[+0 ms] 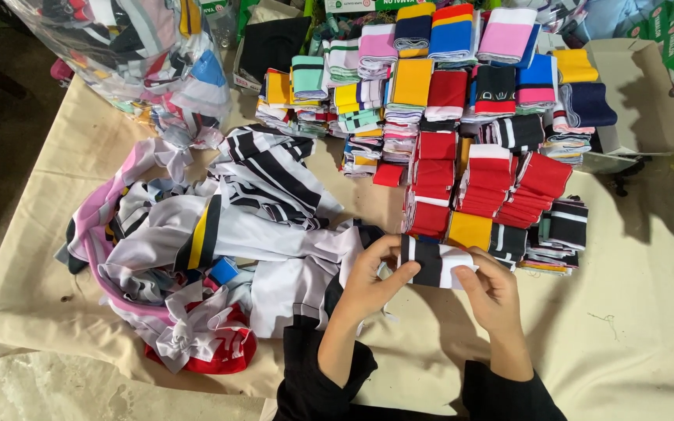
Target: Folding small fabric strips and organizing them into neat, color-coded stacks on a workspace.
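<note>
Just below the centre of the frame, the left hand (370, 284) and the right hand (493, 292) are holding a folded black-and-white fabric band (434, 263) between them, a little above the cloth-covered counter (633, 312). The left grip is pinching the band's left end between thumb and fingers; the right grip is closing on its white right end, fingers curled beneath, so both are holding the band rather than standing wide.

The band is sitting directly below the rows of folded bands (462, 109) that are filling the upper middle of the frame, with the red stacks (493, 183) and a yellow piece (470, 230) just beside it. In my judgement, the nearness is the main risk: a knuckle or the band's edge brushing those leaning red stacks could be tipping them over, since they are already slanting.

The fold itself is looking loose; with only fingertip pinches at the ends, the layers could be slipping apart and the stripes going out of line.

At lower left, the heap of unfolded fabric (196, 257) is lying against the left forearm, so a sleeve could be dragging loose pieces toward the counter's edge. The clear plastic bag (134, 54) at upper left is standing well apart.
</note>
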